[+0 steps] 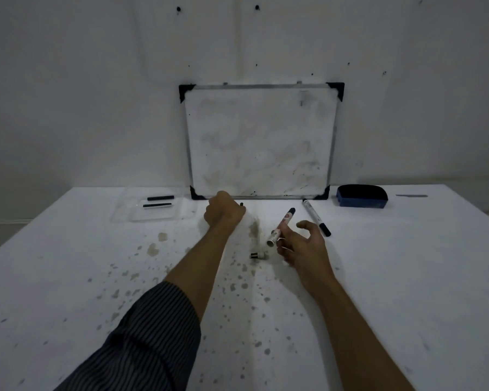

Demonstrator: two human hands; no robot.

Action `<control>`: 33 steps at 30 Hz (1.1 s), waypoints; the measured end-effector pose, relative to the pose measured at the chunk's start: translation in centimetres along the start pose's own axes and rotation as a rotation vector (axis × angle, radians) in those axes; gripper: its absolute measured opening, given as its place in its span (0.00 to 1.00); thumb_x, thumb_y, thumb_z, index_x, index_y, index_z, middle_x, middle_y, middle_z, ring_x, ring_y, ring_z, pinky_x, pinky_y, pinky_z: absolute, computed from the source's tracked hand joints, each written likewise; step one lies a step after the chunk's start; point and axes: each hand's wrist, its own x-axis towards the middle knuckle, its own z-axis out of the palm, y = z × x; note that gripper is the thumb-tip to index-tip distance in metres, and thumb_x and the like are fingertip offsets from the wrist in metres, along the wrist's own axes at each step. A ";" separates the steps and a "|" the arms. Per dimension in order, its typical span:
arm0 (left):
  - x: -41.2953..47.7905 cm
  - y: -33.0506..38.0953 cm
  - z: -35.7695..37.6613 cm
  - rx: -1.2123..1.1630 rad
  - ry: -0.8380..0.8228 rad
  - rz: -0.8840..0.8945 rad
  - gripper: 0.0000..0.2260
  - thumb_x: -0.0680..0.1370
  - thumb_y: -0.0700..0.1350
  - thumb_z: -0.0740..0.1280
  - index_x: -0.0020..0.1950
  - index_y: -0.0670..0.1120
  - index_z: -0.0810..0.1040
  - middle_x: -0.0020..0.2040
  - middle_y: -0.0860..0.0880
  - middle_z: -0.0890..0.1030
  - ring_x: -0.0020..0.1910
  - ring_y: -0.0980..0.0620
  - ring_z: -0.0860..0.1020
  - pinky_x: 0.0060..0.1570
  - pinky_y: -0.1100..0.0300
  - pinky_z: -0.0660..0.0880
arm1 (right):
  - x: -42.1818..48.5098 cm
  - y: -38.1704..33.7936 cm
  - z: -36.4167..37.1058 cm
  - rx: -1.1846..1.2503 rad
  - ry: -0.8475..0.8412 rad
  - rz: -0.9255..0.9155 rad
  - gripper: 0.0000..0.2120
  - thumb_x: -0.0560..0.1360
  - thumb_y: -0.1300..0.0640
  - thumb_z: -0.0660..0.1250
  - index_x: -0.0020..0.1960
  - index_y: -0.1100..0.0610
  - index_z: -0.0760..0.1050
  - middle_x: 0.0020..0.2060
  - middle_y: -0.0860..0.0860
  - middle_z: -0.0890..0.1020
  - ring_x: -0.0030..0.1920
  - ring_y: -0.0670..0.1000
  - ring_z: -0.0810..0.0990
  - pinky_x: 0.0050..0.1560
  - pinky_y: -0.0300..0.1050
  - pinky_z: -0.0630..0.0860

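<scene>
My left hand [223, 208] is curled into a fist near the whiteboard's lower left corner, and a small dark tip pokes out at its right side. My right hand [302, 244] holds a red-labelled marker [283, 225] between its fingers, open back end toward me, dark tip pointing away. A small end cap [258, 255] lies on the table just left of that hand. A second, white-bodied marker [316, 217] lies to the right. A smudged whiteboard [260, 142] leans against the wall.
A clear plastic tray [153, 211] at the left holds two dark refill sticks [160, 201]. A blue eraser [362, 196] sits at the back right. The white table [407, 277] is spattered with ink stains in the middle.
</scene>
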 end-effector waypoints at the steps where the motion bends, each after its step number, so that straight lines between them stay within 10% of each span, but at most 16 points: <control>1: -0.1 -0.3 -0.1 -0.034 -0.014 0.014 0.14 0.72 0.54 0.76 0.51 0.47 0.85 0.48 0.47 0.87 0.47 0.46 0.84 0.44 0.56 0.79 | 0.1 0.1 -0.1 0.005 -0.013 -0.016 0.14 0.78 0.51 0.72 0.59 0.52 0.71 0.36 0.51 0.86 0.33 0.49 0.80 0.31 0.42 0.72; 8: -5.3 -2.7 -4.0 -0.811 -0.322 0.043 0.12 0.81 0.49 0.70 0.60 0.44 0.85 0.50 0.49 0.85 0.47 0.52 0.81 0.42 0.62 0.79 | -0.6 0.0 0.0 0.030 -0.122 -0.131 0.11 0.82 0.60 0.66 0.62 0.53 0.82 0.47 0.54 0.87 0.37 0.50 0.81 0.33 0.38 0.76; 17: -11.0 -7.2 -5.1 -1.491 -0.456 -0.123 0.08 0.80 0.45 0.69 0.54 0.41 0.84 0.44 0.47 0.83 0.42 0.52 0.80 0.44 0.59 0.81 | -1.7 1.5 1.3 -0.614 0.089 -0.738 0.14 0.76 0.51 0.75 0.61 0.51 0.83 0.42 0.45 0.80 0.42 0.41 0.79 0.43 0.31 0.75; 22: -10.5 -7.8 -5.2 -1.590 -0.436 -0.137 0.07 0.81 0.46 0.69 0.55 0.45 0.83 0.46 0.49 0.84 0.43 0.53 0.80 0.47 0.59 0.80 | -1.3 1.8 1.4 -0.861 0.082 -0.866 0.15 0.78 0.48 0.70 0.61 0.53 0.82 0.54 0.49 0.81 0.55 0.44 0.75 0.58 0.47 0.72; 28: -10.6 -7.4 -4.9 -1.613 -0.405 -0.121 0.08 0.82 0.48 0.68 0.59 0.48 0.82 0.48 0.51 0.84 0.43 0.54 0.80 0.49 0.58 0.79 | -1.6 2.1 1.7 -0.842 -0.004 -0.667 0.18 0.77 0.43 0.69 0.66 0.45 0.76 0.49 0.36 0.79 0.53 0.40 0.74 0.55 0.41 0.71; 33: -10.3 -7.4 -4.7 -1.663 -0.257 -0.174 0.12 0.82 0.48 0.68 0.63 0.47 0.81 0.52 0.52 0.84 0.42 0.55 0.79 0.48 0.58 0.79 | -0.9 2.3 1.5 -0.821 0.004 -0.726 0.12 0.77 0.42 0.69 0.59 0.44 0.80 0.47 0.29 0.77 0.53 0.40 0.77 0.56 0.61 0.77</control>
